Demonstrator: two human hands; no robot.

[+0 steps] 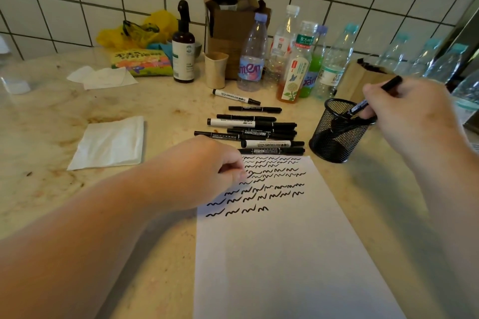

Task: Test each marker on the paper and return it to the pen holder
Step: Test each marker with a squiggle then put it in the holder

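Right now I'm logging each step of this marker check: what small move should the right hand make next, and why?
Probably let go. The right hand holds a marker tilted, its lower end already inside the rim of the mesh pen holder, so releasing it should drop it in.

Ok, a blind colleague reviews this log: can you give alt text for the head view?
A person's right hand lowers a black marker into a black mesh pen holder, while the left hand rests on a paper covered in black scribbles. More markers lie behind the paper.
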